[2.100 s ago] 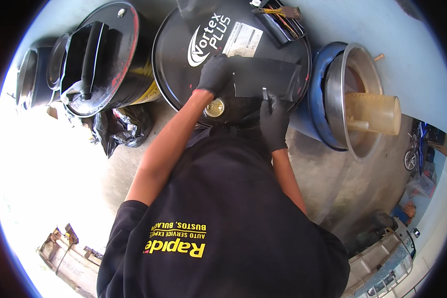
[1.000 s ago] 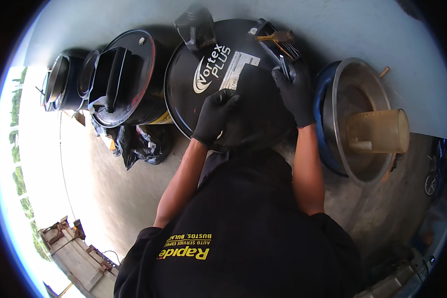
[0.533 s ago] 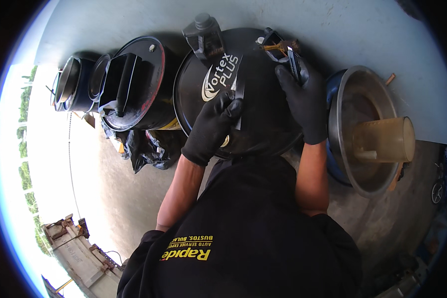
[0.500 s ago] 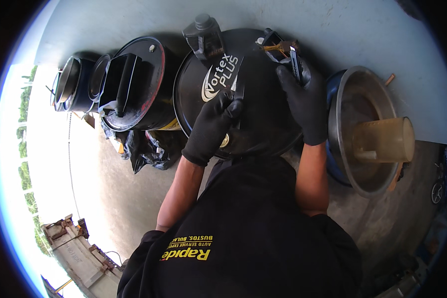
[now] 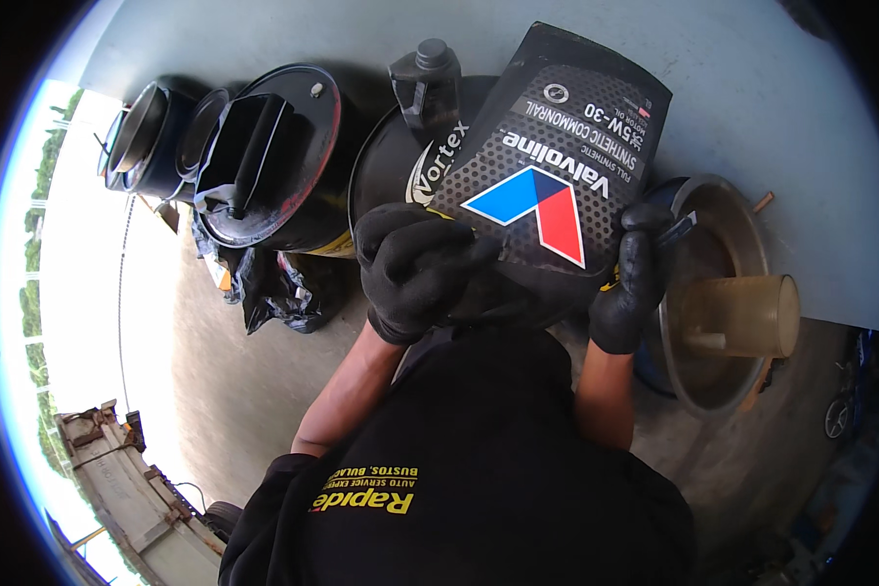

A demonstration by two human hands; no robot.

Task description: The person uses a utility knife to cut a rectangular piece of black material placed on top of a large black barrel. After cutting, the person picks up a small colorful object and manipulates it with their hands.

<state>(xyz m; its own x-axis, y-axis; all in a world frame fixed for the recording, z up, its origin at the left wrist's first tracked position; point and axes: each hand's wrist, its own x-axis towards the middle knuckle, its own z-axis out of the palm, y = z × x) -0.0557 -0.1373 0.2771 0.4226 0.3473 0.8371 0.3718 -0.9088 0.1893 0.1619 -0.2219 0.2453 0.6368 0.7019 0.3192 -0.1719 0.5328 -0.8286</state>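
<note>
I see one black oil pouch (image 5: 555, 161) at 12 o'clock, clamped between my two gloved hands, left (image 5: 415, 269) and right (image 5: 635, 288); it hides most of one drum (image 5: 391, 171). One beaker (image 5: 742, 314) sits at 3 o'clock.

Auto workshop, black oil drums (image 5: 273, 156), metal drain pan (image 5: 723, 293), concrete floor (image 5: 234, 391)

Just one head cam here, looking straight down, pretty close over the black drum (image 5: 400, 176) (fisheye bends the edges), forearms entering from below.
</note>
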